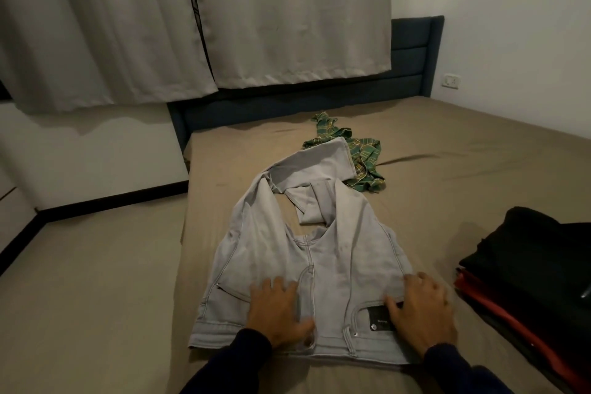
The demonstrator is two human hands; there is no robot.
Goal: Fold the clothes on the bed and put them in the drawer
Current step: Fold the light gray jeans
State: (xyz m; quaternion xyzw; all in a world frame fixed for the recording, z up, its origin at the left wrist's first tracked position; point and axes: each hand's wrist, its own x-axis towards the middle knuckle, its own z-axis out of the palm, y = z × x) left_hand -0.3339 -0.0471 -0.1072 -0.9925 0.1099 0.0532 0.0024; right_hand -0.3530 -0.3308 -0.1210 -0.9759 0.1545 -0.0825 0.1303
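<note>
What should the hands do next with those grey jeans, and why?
Probably pull the legs straight first. The grey jeans lie flat at the waist under the left hand and right hand, but both legs are bent and crossed further up, one end lying on the green checked cloth. Folding now would likely trap those twists.

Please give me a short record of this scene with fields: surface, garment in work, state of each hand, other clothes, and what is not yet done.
surface: bed with a tan sheet
garment in work: light grey jeans, waistband nearest the person, legs bent and not straight
left hand: flat on the jeans beside the fly
right hand: flat on the jeans by the dark waistband label
other clothes: crumpled green plaid garment beyond the jeans; folded black and red stack at right
not yet done: jeans unfolded; no drawer in view
</note>
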